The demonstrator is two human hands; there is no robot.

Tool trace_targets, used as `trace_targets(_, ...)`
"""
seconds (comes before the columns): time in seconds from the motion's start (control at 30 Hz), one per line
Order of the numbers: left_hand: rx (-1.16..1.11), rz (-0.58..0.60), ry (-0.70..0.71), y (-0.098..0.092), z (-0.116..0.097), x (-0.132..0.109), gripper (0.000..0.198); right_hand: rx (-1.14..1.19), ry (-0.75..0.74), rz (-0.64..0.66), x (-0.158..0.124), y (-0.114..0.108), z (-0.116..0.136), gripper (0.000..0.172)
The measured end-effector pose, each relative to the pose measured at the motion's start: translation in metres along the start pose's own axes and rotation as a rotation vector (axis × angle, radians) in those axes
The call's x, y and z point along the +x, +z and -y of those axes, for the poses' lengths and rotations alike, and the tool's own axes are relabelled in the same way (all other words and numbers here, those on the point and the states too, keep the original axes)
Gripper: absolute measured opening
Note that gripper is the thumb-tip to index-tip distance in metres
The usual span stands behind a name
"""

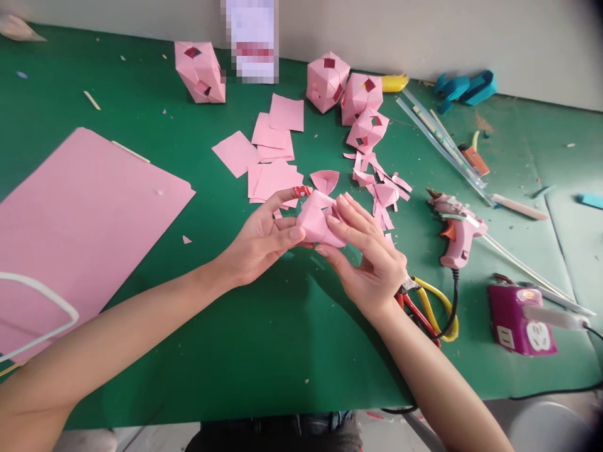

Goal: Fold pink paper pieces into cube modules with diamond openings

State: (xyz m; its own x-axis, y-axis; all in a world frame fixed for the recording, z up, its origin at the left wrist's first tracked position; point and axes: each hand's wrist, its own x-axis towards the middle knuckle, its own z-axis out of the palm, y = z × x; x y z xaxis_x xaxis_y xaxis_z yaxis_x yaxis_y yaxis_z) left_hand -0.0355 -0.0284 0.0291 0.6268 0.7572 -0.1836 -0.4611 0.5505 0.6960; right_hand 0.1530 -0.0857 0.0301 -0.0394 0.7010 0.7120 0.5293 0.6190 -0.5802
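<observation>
Between my hands, raised over the green table, is a folded pink paper shape [315, 220] with an opening on its upper side. My left hand [264, 235] grips its left side, thumb in front and a finger with a red patterned band behind. On the right, my right hand [365, 251] closes around the other side, its fingertips pressing the paper. Just behind lies a small folded pink paper piece [325, 181]. Square pink paper sheets [276, 179] lie beyond my left hand, and pink paper scraps [384, 191] beyond my right.
Several finished-looking pink paper polyhedra [328, 81] stand at the back. A large pink sheet [85, 220] covers the left. To the right are a pink glue gun [459, 232], yellow-handled scissors [436, 307], red-handled pliers [419, 317], and a purple power socket block [518, 317] with cords.
</observation>
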Motion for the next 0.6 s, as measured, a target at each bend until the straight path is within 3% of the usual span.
trace_targets(0.23, -0.014, -0.038, 0.005, 0.007, 0.004, -0.002, 0.06, -0.001, 0.029, 0.004, -0.002, -0.001, 0.002, 0.041)
trace_targets(0.6, 0.132, -0.03, 0.031, 0.005, 0.011, -0.008, 0.075, -0.232, 0.007, -0.034, 0.003, -0.007, 0.01, 0.022)
